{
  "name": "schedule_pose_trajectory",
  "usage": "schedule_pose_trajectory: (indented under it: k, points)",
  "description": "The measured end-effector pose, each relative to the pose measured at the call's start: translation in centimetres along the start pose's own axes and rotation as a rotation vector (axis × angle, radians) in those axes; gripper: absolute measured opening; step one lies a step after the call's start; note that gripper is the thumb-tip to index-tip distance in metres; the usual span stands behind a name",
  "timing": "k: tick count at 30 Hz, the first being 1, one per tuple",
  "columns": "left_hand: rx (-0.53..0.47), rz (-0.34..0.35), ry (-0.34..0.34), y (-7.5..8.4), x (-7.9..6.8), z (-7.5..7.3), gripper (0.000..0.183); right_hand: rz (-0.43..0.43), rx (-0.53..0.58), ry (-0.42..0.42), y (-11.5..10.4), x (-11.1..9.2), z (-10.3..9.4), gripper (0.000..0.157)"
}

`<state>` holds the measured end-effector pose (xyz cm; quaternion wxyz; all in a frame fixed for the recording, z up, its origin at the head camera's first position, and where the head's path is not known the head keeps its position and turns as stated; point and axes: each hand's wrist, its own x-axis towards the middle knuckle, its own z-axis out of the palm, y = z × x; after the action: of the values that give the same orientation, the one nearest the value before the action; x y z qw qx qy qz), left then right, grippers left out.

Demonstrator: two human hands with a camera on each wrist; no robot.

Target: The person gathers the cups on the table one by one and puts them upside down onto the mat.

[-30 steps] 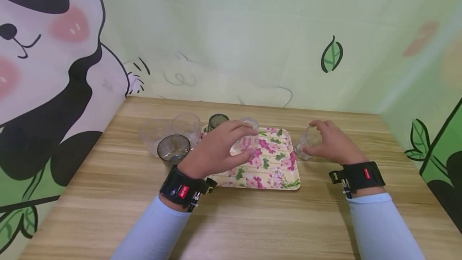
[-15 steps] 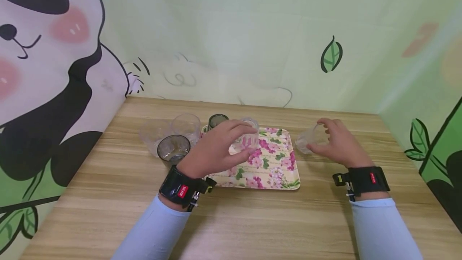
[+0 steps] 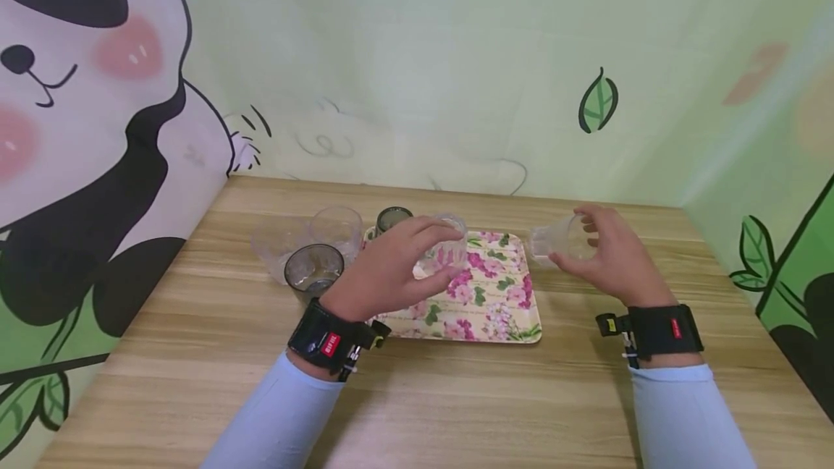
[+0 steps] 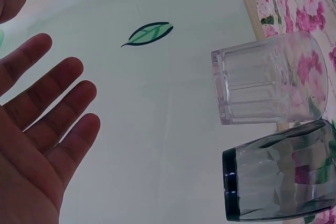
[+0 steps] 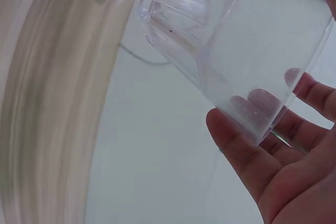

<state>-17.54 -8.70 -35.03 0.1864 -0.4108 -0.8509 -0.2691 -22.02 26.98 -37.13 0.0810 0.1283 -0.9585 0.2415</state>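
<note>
My right hand (image 3: 615,255) grips a clear cup (image 3: 544,243) near its rim, right of the floral tray (image 3: 502,302). That cup lies nearly sideways, base toward the tray; the right wrist view shows the fingers around the mouth of the cup (image 5: 252,40). My left hand (image 3: 391,266) hovers over the tray's left part, fingers spread and holding nothing. Just beyond its fingers, a second clear cup (image 4: 268,82) stands upside down on the tray. Beside it is an upside-down smoky grey cup (image 4: 278,177), partly hidden by the left hand in the head view.
Left of the tray, a smoky grey cup (image 3: 314,266) stands mouth up on the wooden table (image 3: 456,404). Clear cups (image 3: 335,224) stand behind and beside it. A wall (image 3: 417,78) printed with a panda and leaves closes off the back and sides.
My right hand has shifted slightly and turned its clear cup from a tilted, mouth-up pose to nearly sideways. The left hand has stayed in place.
</note>
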Motion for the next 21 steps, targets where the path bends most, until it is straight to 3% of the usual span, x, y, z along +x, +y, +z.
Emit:
schedule_pose_trajectory:
  k: [21]
  points:
    - [-0.027,-0.013,0.001,-0.1,0.0,0.0,0.045,-0.109,0.121,0.117,-3.3,-1.3,-1.5,0.083]
